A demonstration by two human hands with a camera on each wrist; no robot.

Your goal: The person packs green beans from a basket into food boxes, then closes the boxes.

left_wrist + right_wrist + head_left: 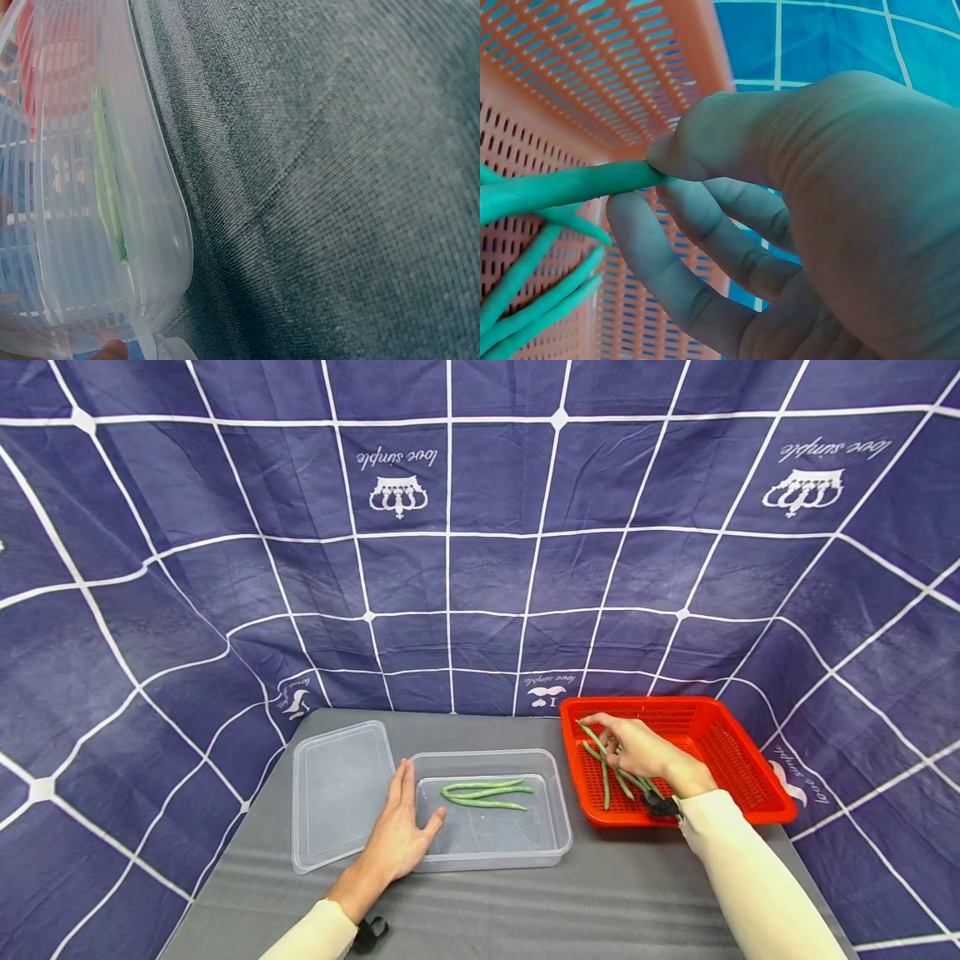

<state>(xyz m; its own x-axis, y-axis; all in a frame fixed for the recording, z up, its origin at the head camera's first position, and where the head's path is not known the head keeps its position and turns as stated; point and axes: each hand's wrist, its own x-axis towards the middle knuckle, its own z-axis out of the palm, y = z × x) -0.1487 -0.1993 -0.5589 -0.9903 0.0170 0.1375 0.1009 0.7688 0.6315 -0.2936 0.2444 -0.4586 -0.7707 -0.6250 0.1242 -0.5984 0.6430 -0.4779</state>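
My right hand [637,747] is over the left part of a red plastic basket [738,760]. Its thumb and fingertips pinch one end of a long green bean [570,186]. More green beans [606,785] lie below it on the basket floor, partly hidden by the hand. At the left end of a clear plastic container [495,862], my left hand [401,835] rests with straight fingers along the rim, thumb reaching over the inside. A small group of green beans [487,803] lies inside that container, also showing through its side in the left wrist view.
A translucent lid [337,802] lies flat on the grey tabletop [600,902], left of the container. The basket stands close to the container's right side. Blue cloth [487,577] with white grid lines encloses the back and both sides.
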